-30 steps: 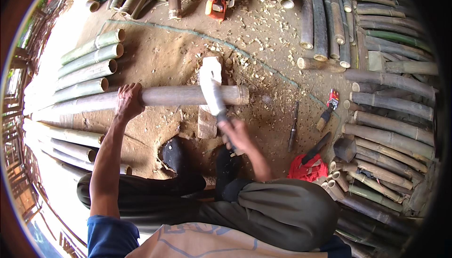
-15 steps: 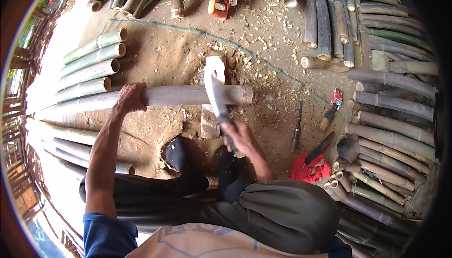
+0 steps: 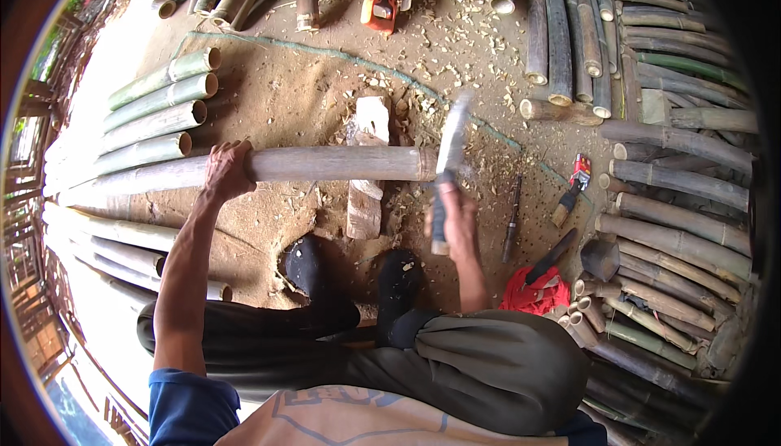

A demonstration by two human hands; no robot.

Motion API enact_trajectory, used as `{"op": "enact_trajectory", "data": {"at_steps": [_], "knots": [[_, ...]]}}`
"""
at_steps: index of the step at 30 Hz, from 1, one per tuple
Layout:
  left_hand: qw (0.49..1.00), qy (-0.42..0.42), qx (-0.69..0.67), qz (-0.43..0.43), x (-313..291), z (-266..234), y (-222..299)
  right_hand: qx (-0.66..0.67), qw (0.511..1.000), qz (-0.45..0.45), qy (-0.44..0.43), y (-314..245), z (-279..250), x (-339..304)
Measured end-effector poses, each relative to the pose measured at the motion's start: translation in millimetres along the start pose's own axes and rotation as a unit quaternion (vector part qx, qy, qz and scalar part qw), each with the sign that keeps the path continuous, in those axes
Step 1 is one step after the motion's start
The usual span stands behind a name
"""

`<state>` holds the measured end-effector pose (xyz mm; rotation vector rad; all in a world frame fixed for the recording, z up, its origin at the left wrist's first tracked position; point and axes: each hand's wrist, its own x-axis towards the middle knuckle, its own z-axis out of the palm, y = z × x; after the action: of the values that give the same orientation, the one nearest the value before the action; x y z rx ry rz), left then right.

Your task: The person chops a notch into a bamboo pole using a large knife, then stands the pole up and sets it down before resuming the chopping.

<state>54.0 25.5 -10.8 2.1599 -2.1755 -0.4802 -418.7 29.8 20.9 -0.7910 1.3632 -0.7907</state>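
Observation:
A long, pale brown bamboo pole [image 3: 325,164] lies across a short block of wood [image 3: 364,214] on the ground, its right end reaching past the block. My left hand [image 3: 229,170] is wrapped over the pole, left of the block. In my right hand [image 3: 458,220] is a machete, gripped by its dark handle. The machete's blade [image 3: 453,133] points up and away, slightly blurred, close to the pole's right end. The block's upper end has a pale, chopped surface.
Cut bamboo poles [image 3: 167,92] lie at the left, and more poles [image 3: 687,178] are stacked along the right. A saw with an orange handle [image 3: 380,12] rests at the back. A red cloth [image 3: 533,290], a dark metal rod [image 3: 512,218] and wood chips surround the work.
My right hand has carried the machete rightward, from over the pole above the block to the pole's right end. My left hand and the pole stay nearly in place.

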Motion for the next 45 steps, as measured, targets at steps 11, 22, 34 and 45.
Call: {"op": "enact_trajectory", "data": {"at_steps": [11, 22, 34, 45], "knots": [[0.99, 0.133, 0.015, 0.041, -11, 13, 4, -0.091, 0.993, 0.055, -0.054, -8, 8, 0], [0.994, 0.092, 0.015, 0.049, -7, -10, 16, -0.11, 0.984, 0.054, -0.127, 0, 25, -13], [0.994, 0.099, 0.003, 0.037, -7, 7, 3, -0.076, 0.989, 0.072, -0.104, -25, 31, -12], [0.984, 0.17, 0.023, 0.057, -12, 9, 14, -0.137, 0.973, 0.097, -0.156, -6, 32, -11]]}}
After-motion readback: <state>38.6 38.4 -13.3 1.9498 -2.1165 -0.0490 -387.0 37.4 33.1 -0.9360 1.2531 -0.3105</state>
